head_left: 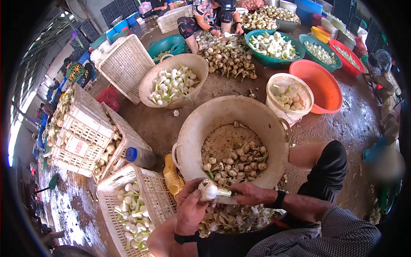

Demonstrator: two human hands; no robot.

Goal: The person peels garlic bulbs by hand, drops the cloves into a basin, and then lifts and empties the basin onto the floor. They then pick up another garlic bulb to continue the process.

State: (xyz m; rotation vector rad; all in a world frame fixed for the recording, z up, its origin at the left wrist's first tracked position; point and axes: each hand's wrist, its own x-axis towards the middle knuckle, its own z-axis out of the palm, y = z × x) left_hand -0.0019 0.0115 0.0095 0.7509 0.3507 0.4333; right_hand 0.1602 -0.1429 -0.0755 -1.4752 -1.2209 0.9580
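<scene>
My left hand (190,210) grips a white garlic bulb (207,189) between thumb and fingers, its cut green-white stem pointing right. My right hand (250,193) is closed at the stem's end; whatever it holds is hidden by the fingers. Both hands are over the near rim of a big beige tub (190,124). Unpeeled garlic bulbs (239,165) lie inside it, on a dirt-covered bottom. Below my hands, garlic peelings (239,219) are heaped between my legs.
Left stands a white crate (109,201) of cleaned garlic, beside a yellow shoe (171,176) and blue-lidded jar (139,156). Ahead are a beige basin (143,88), white bucket (274,105) and orange basin (325,92). A person (209,17) works behind a garlic pile (231,60).
</scene>
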